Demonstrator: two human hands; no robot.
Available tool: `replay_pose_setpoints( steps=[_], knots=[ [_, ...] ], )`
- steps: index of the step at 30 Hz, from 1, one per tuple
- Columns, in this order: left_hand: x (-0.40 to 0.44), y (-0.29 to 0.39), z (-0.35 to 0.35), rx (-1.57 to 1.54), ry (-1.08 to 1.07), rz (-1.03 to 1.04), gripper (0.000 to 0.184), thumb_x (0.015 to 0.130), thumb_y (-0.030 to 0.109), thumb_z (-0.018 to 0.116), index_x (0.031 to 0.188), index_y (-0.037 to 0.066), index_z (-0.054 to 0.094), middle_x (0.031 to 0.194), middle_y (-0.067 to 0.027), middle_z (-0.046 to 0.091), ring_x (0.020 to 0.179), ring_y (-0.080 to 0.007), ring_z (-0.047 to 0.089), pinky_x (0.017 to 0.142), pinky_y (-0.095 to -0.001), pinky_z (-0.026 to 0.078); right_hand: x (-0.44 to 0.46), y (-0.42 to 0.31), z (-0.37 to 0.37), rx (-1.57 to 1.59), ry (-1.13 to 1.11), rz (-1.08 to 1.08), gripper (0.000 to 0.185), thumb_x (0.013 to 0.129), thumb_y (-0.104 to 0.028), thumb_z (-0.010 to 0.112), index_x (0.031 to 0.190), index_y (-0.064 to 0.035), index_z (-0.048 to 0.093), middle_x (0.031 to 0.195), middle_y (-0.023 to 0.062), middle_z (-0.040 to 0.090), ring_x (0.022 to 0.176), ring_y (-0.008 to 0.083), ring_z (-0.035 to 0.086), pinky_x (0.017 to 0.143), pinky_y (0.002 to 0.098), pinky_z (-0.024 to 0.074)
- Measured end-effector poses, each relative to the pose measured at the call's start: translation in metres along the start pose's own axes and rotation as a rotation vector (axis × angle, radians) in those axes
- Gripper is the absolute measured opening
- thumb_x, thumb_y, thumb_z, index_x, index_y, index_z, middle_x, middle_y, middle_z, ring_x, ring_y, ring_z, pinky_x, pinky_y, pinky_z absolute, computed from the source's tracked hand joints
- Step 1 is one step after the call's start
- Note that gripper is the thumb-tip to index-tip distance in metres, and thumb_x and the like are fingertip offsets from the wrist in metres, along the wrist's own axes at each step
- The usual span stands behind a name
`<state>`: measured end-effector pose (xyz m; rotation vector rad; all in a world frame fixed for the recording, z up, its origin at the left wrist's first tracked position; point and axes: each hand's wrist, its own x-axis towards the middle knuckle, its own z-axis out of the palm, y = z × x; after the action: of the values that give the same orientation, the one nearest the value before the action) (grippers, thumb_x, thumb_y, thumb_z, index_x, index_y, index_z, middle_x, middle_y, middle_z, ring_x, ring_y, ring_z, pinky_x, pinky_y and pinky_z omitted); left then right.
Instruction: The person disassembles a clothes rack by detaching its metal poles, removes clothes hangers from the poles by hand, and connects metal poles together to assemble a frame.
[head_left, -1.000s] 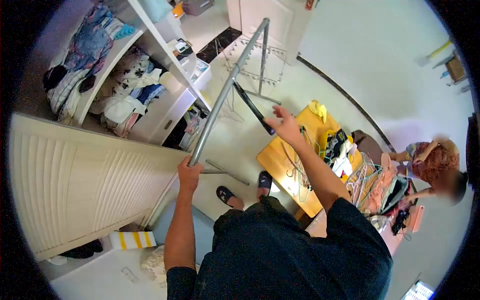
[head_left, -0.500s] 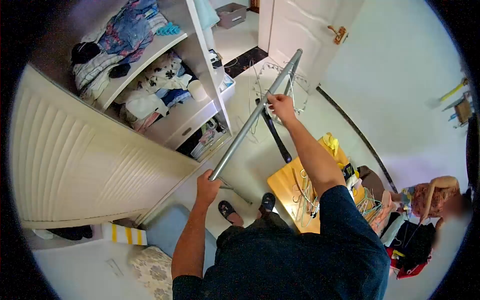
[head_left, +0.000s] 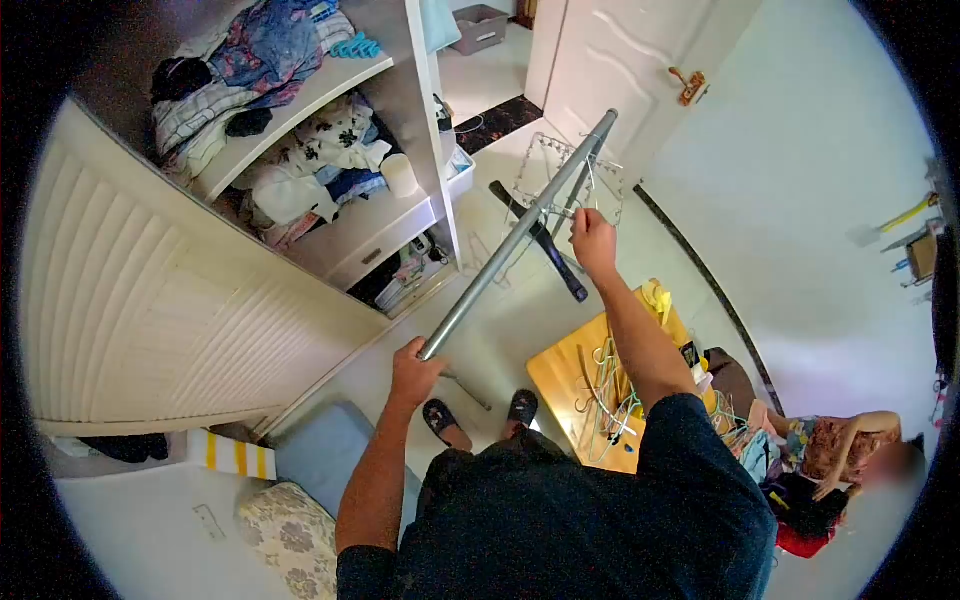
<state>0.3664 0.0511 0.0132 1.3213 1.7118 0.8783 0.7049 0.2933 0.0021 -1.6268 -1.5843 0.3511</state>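
The left hand [head_left: 415, 373] wraps its fingers round a pole [head_left: 500, 256]. The right hand [head_left: 595, 243] has fingers curled farther along, hold unclear.

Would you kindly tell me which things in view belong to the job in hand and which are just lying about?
Seemingly in the job:
metal rail, gripped by the left hand
dark hanger, near the right hand

Seemingly lying about:
grey bin
floral fabric
shelved clothes
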Motion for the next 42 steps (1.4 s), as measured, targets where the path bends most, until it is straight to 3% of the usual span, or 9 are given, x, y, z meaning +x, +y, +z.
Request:
replay_pose_setpoints(
  steps=[2,3,5,6,11,17,19,25,42],
  knots=[
    [0.0,0.0,0.0,0.01,-0.001,0.005,0.023,0.074,0.014,0.075,0.084,-0.001,0.061,0.07,-0.008,0.058,0.064,-0.018,0.054,0.061,-0.0383,0.047,-0.016,0.009,0.001,0.105,-0.013,0.05,0.036,0.103,-0.026,0.055,0.095,0.0067,0.069,0.07,0.0142,0.069,0.06,0.0205,0.068,0.058,0.0369,0.0535],
    [0.0,-0.002,-0.001,0.02,0.001,0.011,0.023,0.074,0.014,0.075,0.084,-0.001,0.061,0.07,-0.0074,0.057,0.065,-0.0174,0.054,0.061,-0.038,0.047,-0.023,0.005,0.0,0.104,-0.015,0.052,0.036,0.103,-0.026,0.055,0.095,0.0067,0.069,0.07,0.0142,0.069,0.06,0.0205,0.068,0.058,0.0369,0.0535],
    [0.002,-0.004,0.002,-0.012,0.015,0.008,0.021,0.073,0.012,0.073,0.081,-0.001,0.06,0.067,-0.0062,0.054,0.063,-0.0151,0.05,0.059,-0.0357,0.045,-0.037,-0.01,-0.005,0.542,-0.173,0.507,0.031,0.103,-0.022,0.055,0.09,0.0025,0.067,0.073,0.0134,0.069,0.066,0.0251,0.07,0.058,0.0372,0.0544],
    [0.003,-0.007,0.004,-0.043,0.029,0.009,0.019,0.072,0.01,0.072,0.079,-0.001,0.059,0.065,-0.0051,0.05,0.062,-0.0128,0.047,0.057,-0.0333,0.043,-0.042,-0.012,-0.007,0.761,-0.182,0.595,0.025,0.103,-0.018,0.055,0.093,0.0028,0.066,0.074,0.0075,0.066,0.067,0.0168,0.068,0.056,0.0303,0.0531],
    [0.006,-0.02,0.008,-0.082,0.026,-0.036,0.016,0.072,0.009,0.071,0.075,0.0,0.058,0.065,-0.0046,0.051,0.062,-0.0122,0.046,0.056,-0.0343,0.041,-0.024,-0.014,0.006,1.077,-0.193,0.927,0.018,0.103,-0.019,0.053,0.101,-0.0057,0.064,0.084,0.0043,0.068,0.072,0.0159,0.065,0.067,0.0321,0.0539],
    [-0.002,0.001,0.002,0.0,0.068,0.093,0.016,0.073,0.01,0.07,0.076,0.0,0.058,0.063,-0.0049,0.049,0.061,-0.0125,0.046,0.055,-0.0342,0.041,-0.008,-0.026,0.019,0.926,-0.397,0.806,0.018,0.101,-0.022,0.057,0.106,-0.0077,0.066,0.093,0.0012,0.068,0.079,0.0133,0.063,0.076,0.0312,0.05],
    [0.0,-0.002,0.004,0.003,0.088,0.122,0.016,0.074,0.011,0.07,0.077,0.0,0.058,0.063,-0.0046,0.049,0.061,-0.0124,0.046,0.056,-0.0341,0.041,-0.009,-0.03,0.03,0.945,-0.34,0.8,0.017,0.096,-0.015,0.06,0.103,-0.0048,0.071,0.098,0.0056,0.069,0.078,0.013,0.064,0.063,0.0302,0.0526],
    [0.002,-0.007,0.004,-0.009,0.041,0.061,0.017,0.074,0.011,0.07,0.077,0.0,0.058,0.064,-0.0043,0.049,0.062,-0.0118,0.045,0.056,-0.0336,0.041,-0.017,-0.04,0.033,1.01,-0.452,0.772,0.02,0.098,-0.017,0.057,0.109,-0.0038,0.065,0.099,0.0067,0.065,0.079,0.0205,0.067,0.066,0.0328,0.0568],
    [0.002,-0.011,0.006,-0.08,0.056,0.031,0.016,0.074,0.009,0.071,0.079,0.0,0.058,0.065,-0.004,0.051,0.061,-0.0118,0.047,0.056,-0.033,0.042,-0.053,-0.051,0.034,1.326,-0.045,0.929,0.024,0.104,-0.021,0.041,0.093,-0.0068,0.057,0.081,0.0061,0.059,0.074,0.0233,0.063,0.07,0.0389,0.0572]
  ],
)
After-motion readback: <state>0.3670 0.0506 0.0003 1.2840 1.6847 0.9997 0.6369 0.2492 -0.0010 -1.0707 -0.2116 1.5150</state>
